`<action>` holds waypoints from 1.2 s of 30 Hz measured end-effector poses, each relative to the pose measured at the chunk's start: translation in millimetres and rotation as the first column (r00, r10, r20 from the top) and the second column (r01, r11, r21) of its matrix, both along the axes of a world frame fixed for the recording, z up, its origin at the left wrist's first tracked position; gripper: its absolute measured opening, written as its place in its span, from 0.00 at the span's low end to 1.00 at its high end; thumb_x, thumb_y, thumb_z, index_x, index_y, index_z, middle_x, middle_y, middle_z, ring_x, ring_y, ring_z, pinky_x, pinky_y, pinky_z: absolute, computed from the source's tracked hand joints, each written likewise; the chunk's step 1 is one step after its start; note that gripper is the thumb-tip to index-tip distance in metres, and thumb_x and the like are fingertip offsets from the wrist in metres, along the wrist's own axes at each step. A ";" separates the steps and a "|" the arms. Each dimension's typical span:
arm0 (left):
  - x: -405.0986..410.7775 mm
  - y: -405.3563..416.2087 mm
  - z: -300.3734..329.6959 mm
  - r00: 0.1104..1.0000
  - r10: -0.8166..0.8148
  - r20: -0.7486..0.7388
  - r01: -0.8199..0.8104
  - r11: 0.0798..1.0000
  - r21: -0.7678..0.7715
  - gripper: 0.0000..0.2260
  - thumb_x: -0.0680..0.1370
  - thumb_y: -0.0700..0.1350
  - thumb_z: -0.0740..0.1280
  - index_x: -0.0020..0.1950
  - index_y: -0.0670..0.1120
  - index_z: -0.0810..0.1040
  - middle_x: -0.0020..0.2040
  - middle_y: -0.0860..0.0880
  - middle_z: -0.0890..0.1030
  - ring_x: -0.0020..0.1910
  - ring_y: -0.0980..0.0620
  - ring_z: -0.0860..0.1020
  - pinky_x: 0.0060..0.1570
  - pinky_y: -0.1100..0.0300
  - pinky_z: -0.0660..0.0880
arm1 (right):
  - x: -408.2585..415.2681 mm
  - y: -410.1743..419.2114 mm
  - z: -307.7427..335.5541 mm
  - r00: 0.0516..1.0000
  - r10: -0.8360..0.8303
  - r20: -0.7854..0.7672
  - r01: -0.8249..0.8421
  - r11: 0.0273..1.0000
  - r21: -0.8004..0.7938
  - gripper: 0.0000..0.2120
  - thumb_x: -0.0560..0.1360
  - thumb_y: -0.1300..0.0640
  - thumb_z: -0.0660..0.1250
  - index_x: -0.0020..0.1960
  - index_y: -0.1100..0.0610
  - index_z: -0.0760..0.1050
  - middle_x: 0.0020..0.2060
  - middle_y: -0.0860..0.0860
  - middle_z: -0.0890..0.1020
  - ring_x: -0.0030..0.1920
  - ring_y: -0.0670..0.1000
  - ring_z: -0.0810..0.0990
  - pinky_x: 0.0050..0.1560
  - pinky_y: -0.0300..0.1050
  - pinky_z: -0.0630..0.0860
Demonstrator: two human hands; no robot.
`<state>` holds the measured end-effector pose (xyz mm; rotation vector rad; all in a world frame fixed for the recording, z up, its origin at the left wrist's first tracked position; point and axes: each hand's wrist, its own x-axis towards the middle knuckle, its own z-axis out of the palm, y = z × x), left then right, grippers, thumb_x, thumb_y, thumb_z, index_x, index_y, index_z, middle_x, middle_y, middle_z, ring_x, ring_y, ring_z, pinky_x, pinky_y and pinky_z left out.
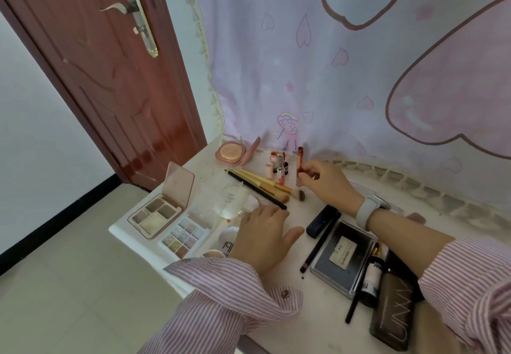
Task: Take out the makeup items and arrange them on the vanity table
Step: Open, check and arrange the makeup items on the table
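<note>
Makeup lies spread over the white vanity table (312,293). My right hand (325,180) pinches a slim reddish lip gloss tube (299,164) and holds it upright beside a cluster of small lipsticks (279,167) at the back. My left hand (266,236) rests flat on the table with fingers spread, partly covering a round white compact (228,239) and touching the tip of a black pencil (254,187). Wooden brushes (269,185) lie next to that pencil.
An open pink blush compact (231,153) sits at the back left. Two open eyeshadow palettes (159,210) (184,236) lie near the left edge. A dark tube (322,221), black case (344,257), pencils, a bottle (372,276) and a brown box (394,315) crowd the right. A door (110,77) stands left.
</note>
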<state>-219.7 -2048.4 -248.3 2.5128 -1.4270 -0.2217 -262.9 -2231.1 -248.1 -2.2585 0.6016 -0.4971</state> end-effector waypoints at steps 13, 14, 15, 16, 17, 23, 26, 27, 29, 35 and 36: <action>-7.5 -0.1 -6.4 0.997 -0.064 -0.037 0.068 0.989 0.132 0.24 0.80 0.59 0.49 0.70 0.47 0.65 0.74 0.48 0.61 0.73 0.49 0.54 0.69 0.49 0.53 | 8.0 0.9 -9.1 0.994 -0.051 -0.092 0.044 0.996 -0.078 0.08 0.74 0.53 0.63 0.48 0.55 0.78 0.41 0.51 0.82 0.43 0.51 0.78 0.48 0.49 0.74; -7.4 0.4 -7.0 0.997 -0.067 -0.030 0.070 0.989 0.133 0.24 0.80 0.59 0.50 0.70 0.48 0.65 0.74 0.49 0.60 0.74 0.49 0.53 0.70 0.49 0.53 | 7.3 1.2 -9.0 0.995 -0.048 -0.092 0.041 0.997 -0.072 0.08 0.73 0.54 0.63 0.47 0.56 0.78 0.42 0.52 0.82 0.43 0.51 0.78 0.48 0.49 0.74; -7.2 0.7 -7.7 0.997 -0.069 -0.025 0.071 0.989 0.132 0.23 0.80 0.58 0.50 0.71 0.48 0.64 0.75 0.49 0.59 0.74 0.49 0.53 0.70 0.49 0.52 | 6.8 2.2 -8.5 0.995 -0.045 -0.086 0.039 0.997 -0.066 0.07 0.74 0.54 0.63 0.46 0.56 0.79 0.42 0.52 0.82 0.43 0.51 0.78 0.48 0.49 0.74; -6.8 1.1 -8.4 0.997 -0.071 -0.022 0.073 0.989 0.128 0.23 0.80 0.58 0.50 0.71 0.48 0.64 0.75 0.49 0.59 0.74 0.49 0.52 0.70 0.49 0.52 | 6.0 3.3 -7.6 0.996 -0.044 -0.075 0.039 0.997 -0.061 0.07 0.74 0.55 0.63 0.46 0.55 0.79 0.42 0.52 0.82 0.43 0.51 0.78 0.48 0.47 0.74; -6.5 1.5 -9.0 0.997 -0.073 -0.018 0.075 0.990 0.123 0.23 0.80 0.57 0.50 0.71 0.48 0.64 0.75 0.49 0.59 0.74 0.49 0.52 0.70 0.49 0.52 | 5.2 4.0 -6.5 0.997 -0.048 -0.060 0.045 0.997 -0.056 0.06 0.74 0.56 0.64 0.46 0.56 0.79 0.42 0.52 0.82 0.43 0.51 0.77 0.47 0.46 0.73; -3.8 3.0 -13.5 0.997 -0.075 -0.017 0.077 0.992 0.097 0.21 0.81 0.55 0.52 0.72 0.50 0.63 0.75 0.51 0.58 0.75 0.51 0.51 0.71 0.51 0.50 | -15.5 -10.0 3.4 0.994 -0.111 0.013 0.112 0.990 -0.088 0.09 0.75 0.58 0.64 0.54 0.56 0.77 0.45 0.49 0.80 0.44 0.46 0.75 0.47 0.37 0.67; -2.5 2.6 -13.8 0.998 -0.063 -0.023 0.065 0.994 0.084 0.21 0.80 0.55 0.53 0.72 0.51 0.62 0.76 0.52 0.57 0.75 0.52 0.51 0.71 0.52 0.50 | -42.8 -29.1 9.5 0.980 -0.057 -0.193 0.009 0.971 -0.237 0.14 0.74 0.58 0.62 0.59 0.53 0.75 0.54 0.50 0.79 0.50 0.46 0.74 0.50 0.41 0.69; -2.0 2.1 -13.3 0.998 -0.059 -0.029 0.062 0.995 0.082 0.20 0.80 0.55 0.53 0.72 0.52 0.63 0.76 0.52 0.58 0.75 0.52 0.51 0.71 0.52 0.50 | -51.4 -35.2 10.5 0.951 -0.033 -0.307 -0.060 0.956 -0.288 0.16 0.74 0.56 0.62 0.62 0.52 0.73 0.59 0.50 0.77 0.55 0.48 0.74 0.55 0.43 0.70; -1.2 1.2 -13.1 0.998 -0.047 -0.047 0.050 0.995 0.083 0.20 0.81 0.55 0.53 0.72 0.53 0.62 0.76 0.53 0.58 0.75 0.52 0.51 0.71 0.51 0.50 | -64.7 -41.5 10.7 0.879 -0.018 -0.476 -0.160 0.930 -0.331 0.23 0.74 0.48 0.62 0.68 0.50 0.67 0.68 0.52 0.70 0.67 0.52 0.67 0.66 0.51 0.65; -2.8 -0.6 -14.1 0.998 -0.029 -0.062 0.034 0.996 0.088 0.20 0.81 0.55 0.53 0.73 0.53 0.62 0.75 0.53 0.58 0.75 0.52 0.52 0.71 0.51 0.51 | -72.5 -35.1 5.2 0.785 -0.101 -0.611 -0.165 0.917 -0.363 0.35 0.72 0.40 0.63 0.74 0.47 0.54 0.72 0.55 0.61 0.71 0.58 0.59 0.69 0.57 0.60; -2.7 -0.8 -13.8 0.998 -0.027 -0.063 0.032 0.996 0.086 0.20 0.81 0.55 0.53 0.72 0.53 0.62 0.75 0.54 0.59 0.75 0.52 0.52 0.71 0.51 0.51 | -72.0 -33.7 4.5 0.795 -0.112 -0.597 -0.155 0.913 -0.377 0.34 0.72 0.43 0.63 0.74 0.47 0.54 0.71 0.56 0.64 0.70 0.57 0.62 0.68 0.56 0.62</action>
